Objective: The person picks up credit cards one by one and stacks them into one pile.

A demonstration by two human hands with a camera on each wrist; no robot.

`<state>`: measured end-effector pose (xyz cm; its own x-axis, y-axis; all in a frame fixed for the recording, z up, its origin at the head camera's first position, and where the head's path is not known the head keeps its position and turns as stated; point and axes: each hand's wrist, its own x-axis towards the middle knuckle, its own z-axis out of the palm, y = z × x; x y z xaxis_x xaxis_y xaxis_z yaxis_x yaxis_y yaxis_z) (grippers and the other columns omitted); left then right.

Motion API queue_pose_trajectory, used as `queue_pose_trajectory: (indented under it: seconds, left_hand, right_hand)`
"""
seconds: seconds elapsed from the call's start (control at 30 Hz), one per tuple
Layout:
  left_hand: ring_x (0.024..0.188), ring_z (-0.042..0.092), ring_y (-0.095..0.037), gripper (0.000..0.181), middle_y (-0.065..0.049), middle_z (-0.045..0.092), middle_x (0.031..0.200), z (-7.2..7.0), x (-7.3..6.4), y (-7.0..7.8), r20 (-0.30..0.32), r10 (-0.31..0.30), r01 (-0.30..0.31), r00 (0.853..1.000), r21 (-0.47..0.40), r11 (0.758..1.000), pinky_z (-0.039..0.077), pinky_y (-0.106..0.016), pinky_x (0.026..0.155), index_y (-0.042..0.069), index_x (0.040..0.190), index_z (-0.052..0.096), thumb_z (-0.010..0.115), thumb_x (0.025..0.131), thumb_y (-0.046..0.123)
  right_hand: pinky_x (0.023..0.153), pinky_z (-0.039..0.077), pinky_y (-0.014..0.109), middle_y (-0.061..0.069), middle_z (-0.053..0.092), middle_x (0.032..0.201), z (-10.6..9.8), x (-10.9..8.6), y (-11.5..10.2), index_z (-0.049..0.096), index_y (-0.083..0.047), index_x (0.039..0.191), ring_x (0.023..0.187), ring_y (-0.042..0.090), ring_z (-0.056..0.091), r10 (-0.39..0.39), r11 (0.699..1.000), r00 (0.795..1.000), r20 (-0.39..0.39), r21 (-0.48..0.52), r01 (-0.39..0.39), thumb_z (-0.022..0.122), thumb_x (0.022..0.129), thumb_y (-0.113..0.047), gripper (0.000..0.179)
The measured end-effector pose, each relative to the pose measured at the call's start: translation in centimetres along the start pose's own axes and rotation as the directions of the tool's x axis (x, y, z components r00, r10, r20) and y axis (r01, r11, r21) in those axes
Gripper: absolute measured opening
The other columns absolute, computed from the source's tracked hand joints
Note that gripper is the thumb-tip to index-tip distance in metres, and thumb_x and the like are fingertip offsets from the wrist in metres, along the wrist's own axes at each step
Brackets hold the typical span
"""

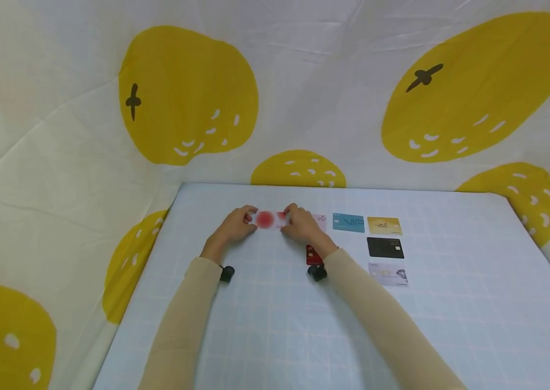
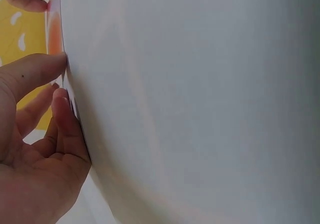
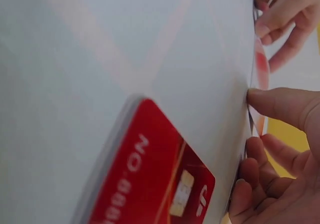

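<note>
A pale pink card with a red circle (image 1: 265, 220) lies at the left end of the back row of cards. My left hand (image 1: 237, 223) holds its left edge between thumb and fingers. At the opposite end my right hand (image 1: 301, 225) grips the card the same way, its fingers covering part of the print. Seen edge-on in the right wrist view, the card (image 3: 261, 66) is low at the tabletop between both hands. Just right of the right hand shows a pink patterned card (image 1: 321, 221). Under the right wrist sits a red chip card (image 3: 160, 169), partly hidden in the head view.
Farther right on the white table (image 1: 265, 325) are a teal VIP card (image 1: 348, 222) and a gold card (image 1: 384, 225). Below the gold one lie a black card (image 1: 385, 247) and a silver card (image 1: 388, 274). A fruit-print cloth (image 1: 314, 108) hangs behind the table.
</note>
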<state>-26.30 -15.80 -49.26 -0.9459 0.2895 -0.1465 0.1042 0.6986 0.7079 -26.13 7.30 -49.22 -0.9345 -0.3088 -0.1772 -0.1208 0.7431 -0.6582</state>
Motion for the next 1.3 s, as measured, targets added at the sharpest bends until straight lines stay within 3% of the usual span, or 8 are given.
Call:
queue_pose_trajectory:
  seconds: [0.4,0.9,1.03,1.3]
  left_hand:
    - [0.107,0.054,-0.031,0.047,-0.017,0.06,0.115,0.1,0.0,0.0,0.002,-0.008,0.009,1.0,-0.013,1.0,0.044,-0.045,0.098,0.003,0.138,0.051,0.065,0.093,0.006]
    - [0.11,0.052,-0.029,0.046,-0.014,0.058,0.122,1.3,-0.2,0.3,-0.045,-0.094,0.093,0.995,-0.025,0.995,0.045,-0.044,0.101,0.004,0.14,0.05,0.062,0.096,0.008]
    - [0.111,0.052,-0.03,0.047,-0.015,0.059,0.123,1.4,-0.6,0.6,-0.056,-0.092,0.09,0.994,-0.044,0.995,0.044,-0.044,0.101,0.003,0.142,0.05,0.062,0.097,0.008]
    - [0.114,0.061,-0.029,0.05,-0.018,0.063,0.127,1.5,-1.3,1.0,-0.084,-0.03,0.019,0.996,-0.127,0.992,0.046,-0.041,0.1,0.0,0.142,0.051,0.064,0.094,0.008]
  right_hand:
    - [0.096,0.05,0.041,0.014,0.061,0.12,-0.5,-0.7,-0.6,0.055,-0.004,0.131,0.109,0.029,0.055,0.039,0.991,0.999,-0.001,0.125,-0.039,0.071,0.094,-0.02,0.043]
    - [0.094,0.051,0.041,0.016,0.06,0.124,-0.2,-1.0,-0.1,0.056,0.0,0.133,0.106,0.029,0.056,0.033,0.975,0.999,-0.028,0.222,-0.026,0.062,0.1,-0.021,0.039]
    - [0.095,0.051,0.041,0.016,0.059,0.127,-0.2,-1.2,0.0,0.056,-0.001,0.133,0.108,0.03,0.056,0.047,0.968,0.999,-0.024,0.249,-0.039,0.06,0.101,-0.022,0.039]
    - [0.096,0.05,0.042,0.013,0.058,0.13,-0.9,-1.8,0.0,0.056,-0.006,0.136,0.114,0.029,0.054,0.06,0.96,0.997,-0.054,0.278,-0.043,0.058,0.102,-0.027,0.04]
